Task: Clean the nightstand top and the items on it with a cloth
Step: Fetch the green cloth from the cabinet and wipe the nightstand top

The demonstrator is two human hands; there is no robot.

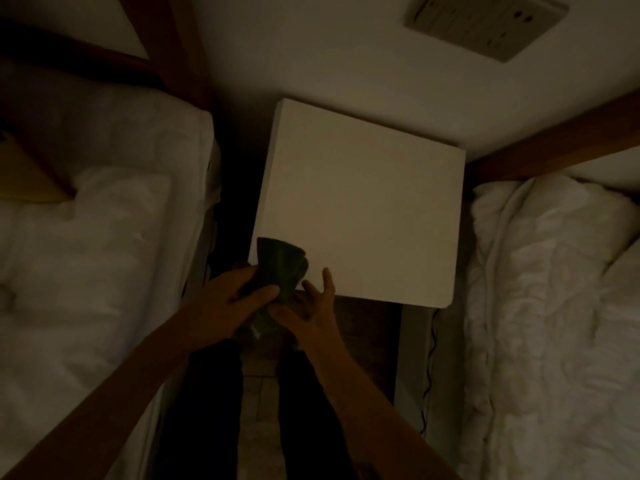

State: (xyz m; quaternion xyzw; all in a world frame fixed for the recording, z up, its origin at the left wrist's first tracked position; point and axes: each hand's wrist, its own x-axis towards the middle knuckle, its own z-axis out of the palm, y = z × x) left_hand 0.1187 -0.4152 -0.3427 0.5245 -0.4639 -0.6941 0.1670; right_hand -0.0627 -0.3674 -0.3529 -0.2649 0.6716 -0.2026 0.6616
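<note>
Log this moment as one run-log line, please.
left hand grips green cloth | right hand open beside it | cloth at nightstand top near-left corner

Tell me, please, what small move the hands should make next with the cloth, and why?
Probably lay the cloth flat on the nightstand top and begin wiping. The left hand grips it over the near left corner, the right hand touches its lower end, and the white top shows nothing else on it.

The white nightstand top (360,209) is a plain, square slab with rounded near corners, standing between two beds against the wall in dim light. A dark green cloth (282,263) lies bunched over its near left corner, partly hanging past the edge.
</note>
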